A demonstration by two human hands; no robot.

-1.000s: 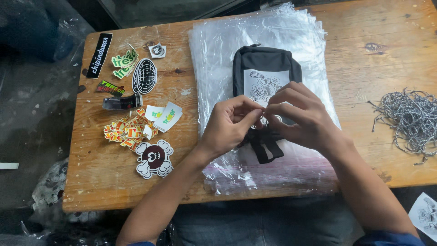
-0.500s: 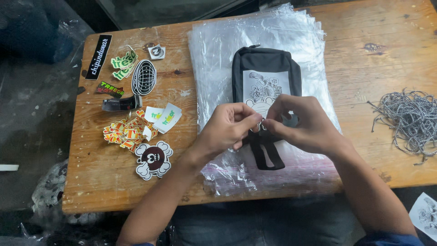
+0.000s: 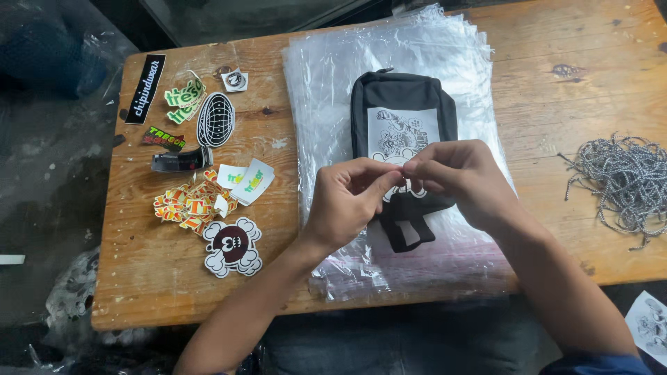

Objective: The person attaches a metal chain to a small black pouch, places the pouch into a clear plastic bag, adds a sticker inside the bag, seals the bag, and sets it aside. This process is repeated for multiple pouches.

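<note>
Both hands have drifted up over the black pouch (image 3: 403, 118); left hand (image 3: 347, 201) and right hand (image 3: 462, 177) pinch something tiny together, can't tell what.

Single view only, head-worn, looking steeply down from above onto a wooden table (image 3: 174, 285), close enough for both forearms to enter from the bottom edge, far table edge toward the top, floor showing at left

Bare wood separates the stickers (image 3: 208, 201) and cord pile (image 3: 622, 180) from the bag stack (image 3: 326, 90).
</note>
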